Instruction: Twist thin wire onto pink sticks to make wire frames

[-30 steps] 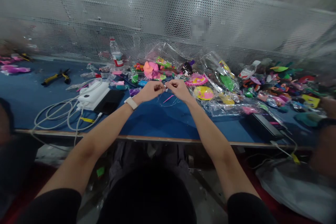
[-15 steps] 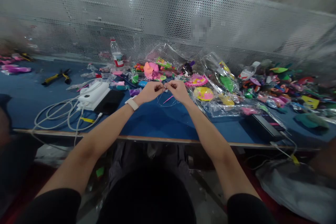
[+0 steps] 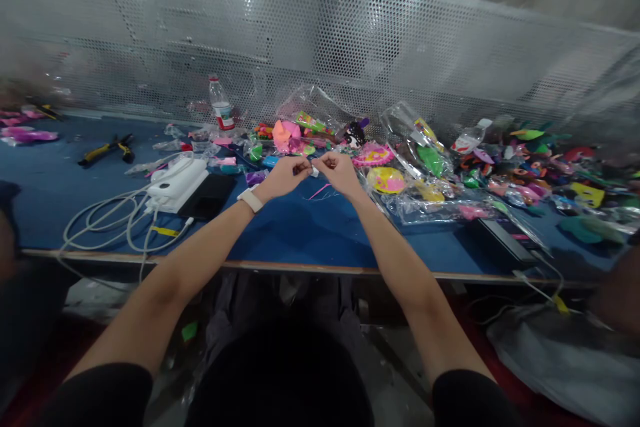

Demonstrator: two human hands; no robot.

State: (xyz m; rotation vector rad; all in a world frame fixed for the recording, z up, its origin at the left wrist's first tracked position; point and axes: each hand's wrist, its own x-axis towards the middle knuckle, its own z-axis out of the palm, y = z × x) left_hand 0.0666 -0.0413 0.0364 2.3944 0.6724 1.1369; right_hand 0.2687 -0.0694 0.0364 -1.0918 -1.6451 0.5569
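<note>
My left hand (image 3: 289, 174) and my right hand (image 3: 336, 171) meet fingertip to fingertip above the blue tabletop. Each is closed in a pinch. What they hold is too small to make out. A small whitish piece (image 3: 315, 172) shows between the fingertips; whether it is gripped, I cannot tell. Just below my right hand lie a thin pink stick (image 3: 319, 191) and a fine pale strand (image 3: 327, 197). Past the hands is a pink foam-like shape (image 3: 287, 136). To the right of my right hand are a pink oval piece (image 3: 373, 154) and a yellow-and-pink oval piece (image 3: 386, 180).
Yellow-handled pliers (image 3: 106, 149), a white power bank (image 3: 177, 181) with looped cables, and a dark phone (image 3: 207, 196) lie left. Bottles (image 3: 221, 105) stand behind. Clear plastic bags (image 3: 423, 210) and colourful pieces spread right, near a black box (image 3: 500, 240). A perforated metal panel (image 3: 300, 33) backs the table.
Both hands stay nearly in place, still pinched together. The whitish piece between the fingertips shows more now, and the fine strand below them appears in a different shape.
</note>
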